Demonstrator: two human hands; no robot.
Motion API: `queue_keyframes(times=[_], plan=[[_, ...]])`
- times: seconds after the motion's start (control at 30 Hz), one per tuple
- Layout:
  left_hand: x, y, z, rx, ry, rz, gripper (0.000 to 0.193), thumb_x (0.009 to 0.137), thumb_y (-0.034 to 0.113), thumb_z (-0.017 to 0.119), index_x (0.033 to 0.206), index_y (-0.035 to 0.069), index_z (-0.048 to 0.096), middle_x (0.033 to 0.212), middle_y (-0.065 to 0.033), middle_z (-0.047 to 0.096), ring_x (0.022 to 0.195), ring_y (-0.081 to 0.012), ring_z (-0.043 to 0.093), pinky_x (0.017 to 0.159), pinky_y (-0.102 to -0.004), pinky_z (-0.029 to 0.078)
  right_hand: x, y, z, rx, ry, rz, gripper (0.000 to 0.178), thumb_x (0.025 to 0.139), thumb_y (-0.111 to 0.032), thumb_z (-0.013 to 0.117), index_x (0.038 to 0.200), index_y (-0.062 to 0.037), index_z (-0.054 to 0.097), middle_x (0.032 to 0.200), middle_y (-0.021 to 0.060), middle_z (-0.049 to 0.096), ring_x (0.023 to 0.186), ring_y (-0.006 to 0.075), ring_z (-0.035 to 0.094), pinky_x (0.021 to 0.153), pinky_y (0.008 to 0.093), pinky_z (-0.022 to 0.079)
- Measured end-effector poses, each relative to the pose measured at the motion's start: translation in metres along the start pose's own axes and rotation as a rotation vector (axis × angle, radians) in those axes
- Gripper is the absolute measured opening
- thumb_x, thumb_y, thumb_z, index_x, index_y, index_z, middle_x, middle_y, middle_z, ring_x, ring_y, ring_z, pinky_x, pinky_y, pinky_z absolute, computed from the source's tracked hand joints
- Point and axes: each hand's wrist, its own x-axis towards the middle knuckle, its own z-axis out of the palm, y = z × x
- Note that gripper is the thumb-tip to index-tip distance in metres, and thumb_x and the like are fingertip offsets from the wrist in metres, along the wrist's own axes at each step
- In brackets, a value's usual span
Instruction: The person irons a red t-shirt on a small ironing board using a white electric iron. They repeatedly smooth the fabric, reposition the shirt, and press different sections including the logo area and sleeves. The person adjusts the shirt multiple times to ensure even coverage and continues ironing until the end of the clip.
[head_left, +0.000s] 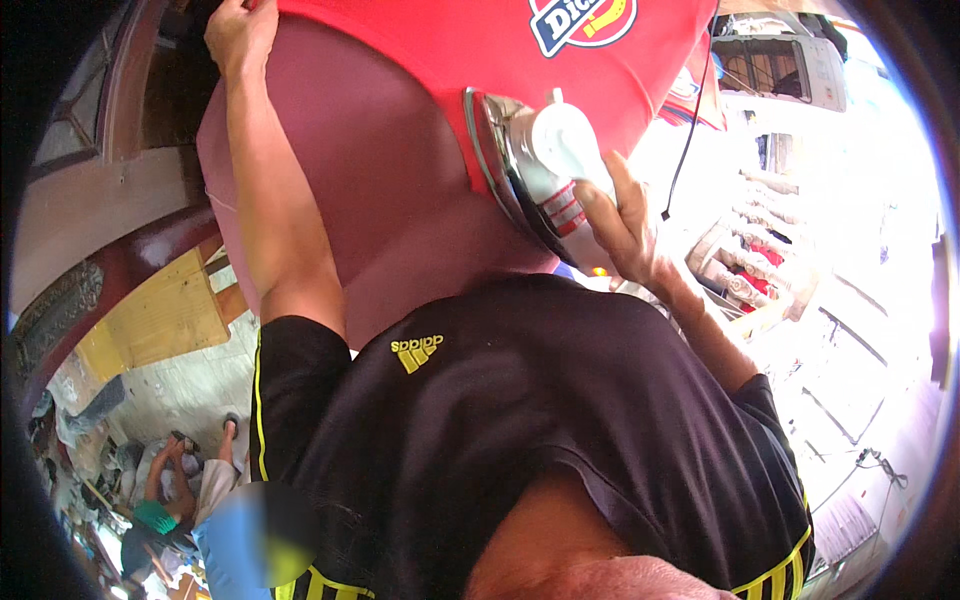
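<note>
A red cloth garment [470, 50] with a round printed badge is spread over a maroon padded board [330, 160]. My right hand [630, 225] is wrapped round the handle of a clothes iron [565, 140], white on top with a shiny metal lower part. The iron is at the garment's near edge, partly over the bare maroon cover; a small orange light glows near its heel. At the upper left, my left hand [242, 38] pinches the garment's edge, its fingertips partly cut off by the frame.
A black cord [690, 145] hangs right of the iron. Beyond it are another red cloth piece [705, 95] and a row of turned balusters [765, 245]. At left stands a yellow wooden panel [175, 310]; a seated person [175, 485] is at lower left.
</note>
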Motion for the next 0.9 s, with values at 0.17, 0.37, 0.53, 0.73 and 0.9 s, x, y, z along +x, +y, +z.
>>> queue_keyframes(times=[0.17,0.37,0.53,0.73,0.9], plan=[[0.0,0.009,0.006,0.094,-0.008,-0.069,0.039,0.082,0.041,0.075,0.1,0.007,0.073,0.085,-0.0091,0.071,0.081,-0.0224,0.066,0.078,-0.0344,0.05,0.039,0.007,-0.008,-0.236,0.072,-0.225,0.034,0.095,-0.028,0.061,0.108,0.0033,0.057,0.076,0.0189,0.059,0.066,0.0276,0.06,0.059,0.0386,0.048],[0.003,-0.003,0.007,0.205,0.028,0.048,0.036,0.084,0.039,0.072,0.094,0.005,0.072,0.09,-0.0119,0.07,0.084,-0.0273,0.066,0.078,-0.0378,0.05,0.046,0.036,-0.07,-0.374,0.008,-0.282,0.025,0.093,-0.023,0.063,0.101,0.0004,0.056,0.067,0.0159,0.055,0.061,0.025,0.063,0.057,0.036,0.046],[0.0,0.009,0.003,0.226,0.105,0.092,0.038,0.086,0.039,0.072,0.095,0.002,0.072,0.085,-0.0097,0.07,0.078,-0.0217,0.065,0.077,-0.0349,0.05,0.018,0.108,-0.138,-0.315,0.086,-0.342,0.03,0.093,-0.019,0.064,0.112,0.0023,0.057,0.076,0.0128,0.058,0.067,0.0202,0.063,0.062,0.0316,0.047],[-0.116,0.147,0.053,0.3,0.076,0.419,0.045,0.09,0.04,0.066,0.116,0.005,0.061,0.114,-0.0173,0.062,0.11,-0.0367,0.055,0.096,-0.0485,0.042,0.018,0.142,-0.226,-0.086,0.233,0.044,0.038,0.095,-0.029,0.062,0.118,0.0009,0.059,0.079,0.0107,0.065,0.074,0.0113,0.06,0.064,0.0327,0.048],[-0.261,0.236,0.131,0.455,-0.186,0.431,0.068,0.091,0.053,0.059,0.14,0.008,0.047,0.146,-0.0173,0.041,0.134,-0.038,0.039,0.107,-0.0564,0.031,0.066,0.149,-0.239,-0.022,0.169,0.084,0.036,0.096,-0.035,0.058,0.095,-0.0002,0.049,0.072,0.0092,0.05,0.062,0.0153,0.051,0.056,0.0334,0.043]])
